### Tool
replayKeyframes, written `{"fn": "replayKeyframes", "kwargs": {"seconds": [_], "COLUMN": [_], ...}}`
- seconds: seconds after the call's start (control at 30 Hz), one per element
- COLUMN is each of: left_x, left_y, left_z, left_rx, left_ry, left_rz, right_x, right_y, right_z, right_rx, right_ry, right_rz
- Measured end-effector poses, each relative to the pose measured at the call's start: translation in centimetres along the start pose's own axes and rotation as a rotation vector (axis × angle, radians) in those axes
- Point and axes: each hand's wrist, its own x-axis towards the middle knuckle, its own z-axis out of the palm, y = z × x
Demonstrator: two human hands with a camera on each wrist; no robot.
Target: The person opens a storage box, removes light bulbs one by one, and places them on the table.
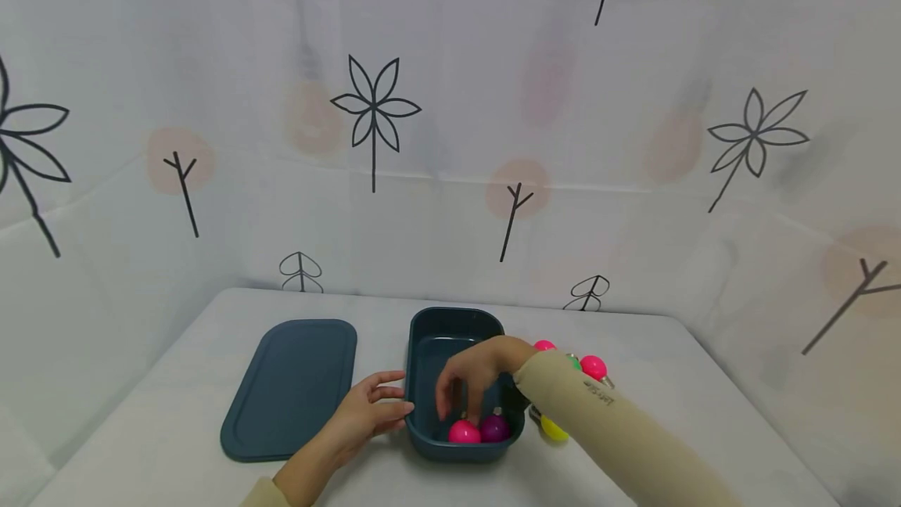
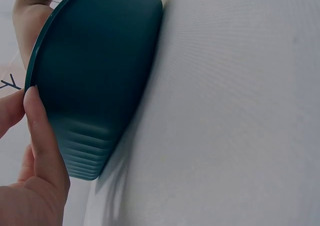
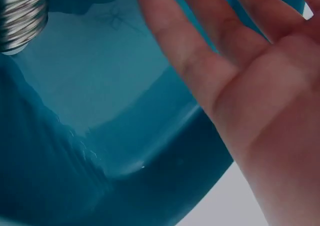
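A dark teal plastic container (image 1: 445, 454) stands on the table, holding a pink light bulb (image 1: 464, 433) and a purple light bulb (image 1: 496, 429) at its near end. My left hand (image 1: 367, 411) touches the container's left side near the rim with extended fingers; in the left wrist view its fingertips meet the rim. Inside the container, my right hand (image 1: 475, 372) reaches down just above the bulbs, fingers loosely bent. The right wrist view shows its fingers spread with nothing in them, and a silver screw base (image 3: 24, 18) at the upper left.
Left of the container a matching flat lid (image 1: 296, 390) lies on the white tabletop (image 1: 383, 483). On the right, partly behind my right forearm, are more bulbs, among them a pink bulb (image 1: 594, 368) and a yellow bulb (image 1: 554, 430). A patterned cloth (image 1: 450, 100) hangs behind.
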Motion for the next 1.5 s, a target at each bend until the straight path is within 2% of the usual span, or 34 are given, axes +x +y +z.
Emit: {"fn": "replayKeyframes", "kwargs": {"seconds": [0.13,0.3,0.6,0.73,0.93,1.1,1.23,1.5], "left_x": [-0.1,-0.2,-0.1,-0.1,-0.1,-0.1,-0.1,-0.3], "left_y": [0.1,0.1,0.0,-0.1,-0.1,0.0,0.1,0.2], "left_z": [0.1,0.2,0.2,0.2,0.2,0.2,0.3,0.3], "left_rx": [0.001,0.006,0.000,-0.007,-0.009,-0.009,-0.006,0.003], "left_ry": [0.001,0.001,0.005,0.001,0.001,0.002,0.003,0.000], "left_rz": [0.000,0.001,0.003,0.008,0.010,0.008,0.008,0.003], "right_x": [0.3,0.6,0.5,0.6,0.7,0.7,0.3,-1.6], "right_y": [-0.2,-0.5,-0.5,-0.5,-0.4,-0.4,-0.4,-0.5], "right_z": [0.1,0.4,0.4,0.6,0.8,0.7,0.5,-0.1], "right_rx": [-0.001,0.010,0.015,0.048,0.030,-0.034,-0.060,0.007], "right_ry": [-0.061,-0.099,-0.061,-0.082,-0.096,-0.072,-0.011,0.144], "right_rz": [0.044,0.085,0.077,0.106,0.154,0.104,0.046,-0.057]}}
